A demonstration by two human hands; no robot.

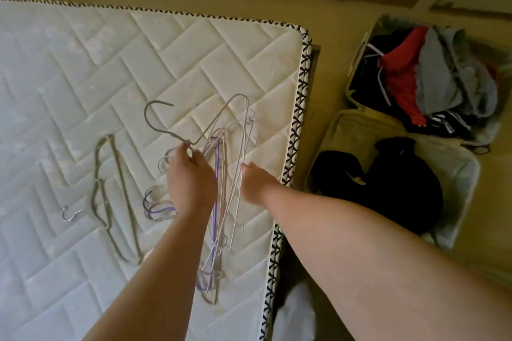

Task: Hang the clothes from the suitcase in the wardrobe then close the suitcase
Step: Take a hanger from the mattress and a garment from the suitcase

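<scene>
Quilted white mattress (83, 77), bare of bedding, fills the near and left field; both forearms extend over it from the lower edge.

Left hand (191, 177): palm down, wrist straight, its grip pinching the twisted neck of a grey hanger (155, 122) just below the hook, so the hook stands clear of the surface.

Right hand (253, 183): reaching forward near the mattress edge, fingertips down among the pile of white and purple hangers (221, 202). Whether this grip is pressed round a wire or merely touching cannot be told, since the fingers are hidden behind the back of the hand.

To the left lie two more grey hangers (116, 188) and a loose metal hook (69, 213).

Handling, as judged: thin wire hangers are light and stiff but tangle readily. The neck is the sound place to take one, while the other hand steadies the pile.

Farther right, on the floor (327, 22), the suitcase (468, 174) lies open. A black garment (393, 183) is in its nearer half; red (399, 75), grey (454, 72) and dark clothes are heaped in the farther half. These are soft and limp, best lifted at the shoulders. No wardrobe is in view, and no garment is yet hung.
</scene>
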